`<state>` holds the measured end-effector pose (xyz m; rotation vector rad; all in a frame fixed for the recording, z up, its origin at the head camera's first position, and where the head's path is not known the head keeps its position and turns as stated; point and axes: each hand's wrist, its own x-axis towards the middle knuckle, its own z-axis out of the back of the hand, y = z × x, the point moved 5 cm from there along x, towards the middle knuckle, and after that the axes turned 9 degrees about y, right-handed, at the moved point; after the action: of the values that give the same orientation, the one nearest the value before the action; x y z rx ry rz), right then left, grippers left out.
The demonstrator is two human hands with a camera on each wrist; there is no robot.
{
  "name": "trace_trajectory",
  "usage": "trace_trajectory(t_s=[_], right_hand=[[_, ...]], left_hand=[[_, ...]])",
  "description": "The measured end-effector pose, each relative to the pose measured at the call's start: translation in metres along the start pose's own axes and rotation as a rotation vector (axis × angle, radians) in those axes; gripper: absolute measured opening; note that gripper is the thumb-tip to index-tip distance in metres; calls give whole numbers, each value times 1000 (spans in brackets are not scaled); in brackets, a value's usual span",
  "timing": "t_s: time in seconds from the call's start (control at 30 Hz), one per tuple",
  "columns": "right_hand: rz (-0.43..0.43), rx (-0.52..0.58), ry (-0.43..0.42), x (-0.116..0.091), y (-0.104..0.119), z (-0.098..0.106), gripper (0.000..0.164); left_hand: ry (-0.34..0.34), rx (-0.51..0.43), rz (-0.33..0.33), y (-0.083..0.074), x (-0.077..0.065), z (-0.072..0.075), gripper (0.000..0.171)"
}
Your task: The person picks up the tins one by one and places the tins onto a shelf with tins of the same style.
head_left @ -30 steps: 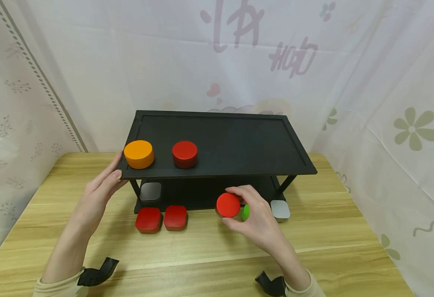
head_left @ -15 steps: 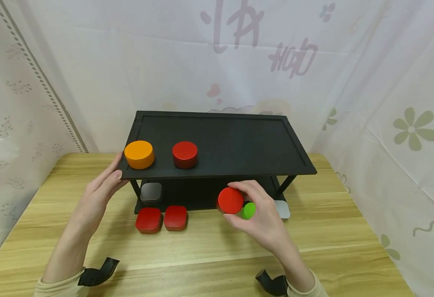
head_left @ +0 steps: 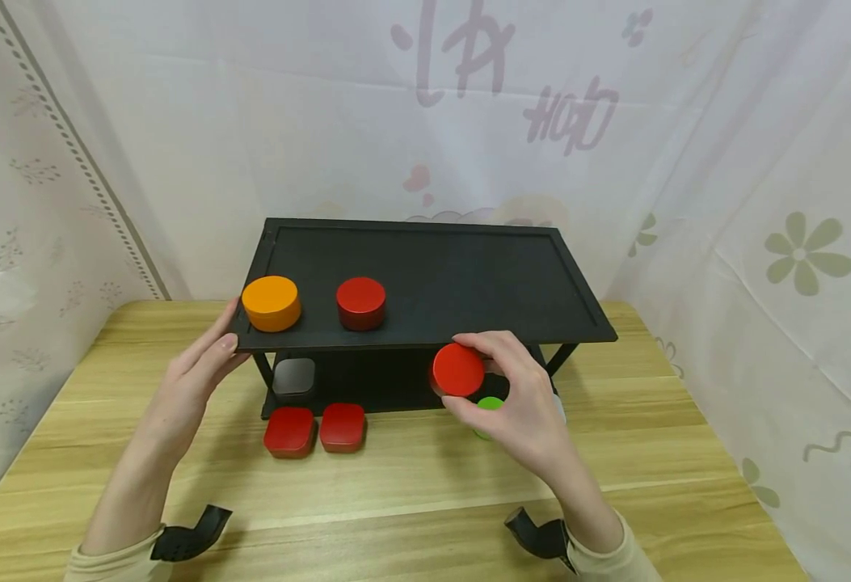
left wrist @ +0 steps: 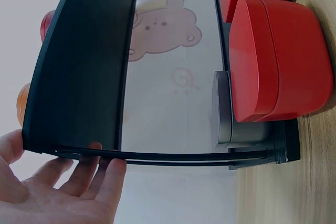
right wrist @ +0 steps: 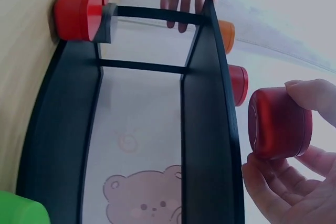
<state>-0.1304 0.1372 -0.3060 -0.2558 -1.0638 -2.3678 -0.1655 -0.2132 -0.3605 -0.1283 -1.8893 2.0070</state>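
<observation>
My right hand (head_left: 530, 408) pinches a round red lidded tin (head_left: 457, 370) between thumb and fingers, just in front of the upper tier's front edge. In the right wrist view this tin (right wrist: 279, 123) is tilted and apart from the shelf. At the left end of the black two-tier shelf (head_left: 425, 283), my left hand (head_left: 195, 364) touches the upper tier's front corner. Its fingers (left wrist: 110, 182) lie fairly straight against the end frame. On the upper tier stand an orange round tin (head_left: 271, 305) and a dark red round tin (head_left: 361, 305).
A grey square tin (head_left: 294, 377) sits on the lower tier at left. Two red square tins (head_left: 290, 433) stand on the wooden table (head_left: 367, 517) before it. A green tin (head_left: 489, 404) and a pale square tin (head_left: 559, 406) are partly hidden by my right hand. Patterned cloth surrounds the table.
My right hand has raised the red round tin from near the lower tier's front edge to near the upper tier's height, slightly rightward. The left hand has stayed at the shelf's corner.
</observation>
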Motion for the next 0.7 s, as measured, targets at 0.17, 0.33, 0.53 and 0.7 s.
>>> trace_trajectory(t_s=[0.17,0.33,0.53,0.7], right_hand=[[21,10,-13,7,3,6,58],[22,3,-18,14,2,9,58],[34,12,-20,23,1,12,57],[38,14,-9,31,0,13,57]], left_hand=[[1,0,7,1,-1,1,49],[1,-6,12,1,0,1,49],[9,-5,3,1,0,0,49],[8,0,-3,0,0,0,49]])
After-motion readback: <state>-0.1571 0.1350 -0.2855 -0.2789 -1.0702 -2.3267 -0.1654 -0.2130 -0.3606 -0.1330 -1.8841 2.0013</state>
